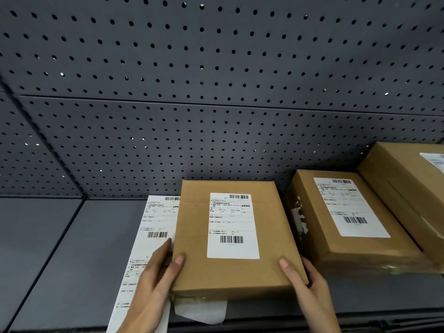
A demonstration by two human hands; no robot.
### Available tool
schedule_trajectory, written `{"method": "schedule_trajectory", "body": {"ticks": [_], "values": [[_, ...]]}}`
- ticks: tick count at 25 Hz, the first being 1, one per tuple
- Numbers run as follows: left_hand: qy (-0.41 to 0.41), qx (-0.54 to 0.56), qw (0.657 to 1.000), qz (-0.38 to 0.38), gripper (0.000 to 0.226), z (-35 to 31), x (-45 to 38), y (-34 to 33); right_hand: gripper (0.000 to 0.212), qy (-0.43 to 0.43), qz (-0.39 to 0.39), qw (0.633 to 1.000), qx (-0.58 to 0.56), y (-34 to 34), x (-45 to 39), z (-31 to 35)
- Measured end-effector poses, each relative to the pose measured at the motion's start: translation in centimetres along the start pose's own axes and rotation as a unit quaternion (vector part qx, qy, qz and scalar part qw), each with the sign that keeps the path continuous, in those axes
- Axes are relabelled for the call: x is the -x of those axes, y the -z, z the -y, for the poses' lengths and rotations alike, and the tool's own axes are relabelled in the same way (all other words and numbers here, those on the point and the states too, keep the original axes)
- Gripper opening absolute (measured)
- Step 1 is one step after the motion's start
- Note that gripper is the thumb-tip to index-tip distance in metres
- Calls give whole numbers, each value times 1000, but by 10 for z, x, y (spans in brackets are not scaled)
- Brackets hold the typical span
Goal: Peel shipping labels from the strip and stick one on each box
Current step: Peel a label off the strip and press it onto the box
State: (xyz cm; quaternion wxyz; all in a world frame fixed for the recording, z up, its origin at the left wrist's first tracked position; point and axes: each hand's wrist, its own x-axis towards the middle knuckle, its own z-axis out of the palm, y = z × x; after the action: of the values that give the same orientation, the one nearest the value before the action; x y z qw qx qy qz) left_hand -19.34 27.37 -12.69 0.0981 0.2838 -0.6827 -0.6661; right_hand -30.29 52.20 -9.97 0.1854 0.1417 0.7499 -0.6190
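Note:
A brown cardboard box (271, 270) lies flat in the middle of the grey shelf, with a white shipping label (232, 225) stuck on its top. My left hand (156, 277) grips the box's near left corner, thumb on top. My right hand (310, 287) grips the near right corner, thumb on the top face. The strip of labels (153, 227) lies on the shelf left of the box, partly under it and under my left hand. A curled piece of white backing paper (201, 311) pokes out below the box's front edge.
Right of the held box lies a second labelled box (346, 239), and a third labelled box (408, 174) at the far right edge. A grey pegboard wall (216, 92) rises behind. Bare shelf surface (60, 248) extends to the left.

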Motion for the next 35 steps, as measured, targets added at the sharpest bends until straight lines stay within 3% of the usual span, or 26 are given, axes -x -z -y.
{"method": "schedule_trajectory", "body": {"ticks": [2,4,8,13,16,19,23,30,32,35], "values": [[5,34,999,9,54,-6,5,-10,66,-14,12,999,-30,-5,2,-1],[23,96,995,-2,56,-9,7,-18,83,-8,18,998,-56,-10,7,-2],[28,197,978,-63,51,-20,14,-17,95,11,32,995,-89,-9,21,7],[4,185,982,-30,109,-40,18,-8,69,58,46,989,-129,0,45,38],[-18,184,983,5,101,-61,20,-12,76,94,23,984,-147,13,55,56],[-38,182,982,33,99,-82,27,-24,51,126,-4,981,-150,31,59,72],[-57,176,982,49,101,-107,37,-61,47,136,-9,982,-130,66,52,89],[-53,169,984,10,128,-120,38,-140,71,144,-6,979,-144,136,12,88],[-52,170,984,9,126,-119,40,-160,65,146,0,978,-147,155,4,86],[-55,181,982,9,107,-112,44,-179,45,151,9,978,-143,172,-3,83]]}}
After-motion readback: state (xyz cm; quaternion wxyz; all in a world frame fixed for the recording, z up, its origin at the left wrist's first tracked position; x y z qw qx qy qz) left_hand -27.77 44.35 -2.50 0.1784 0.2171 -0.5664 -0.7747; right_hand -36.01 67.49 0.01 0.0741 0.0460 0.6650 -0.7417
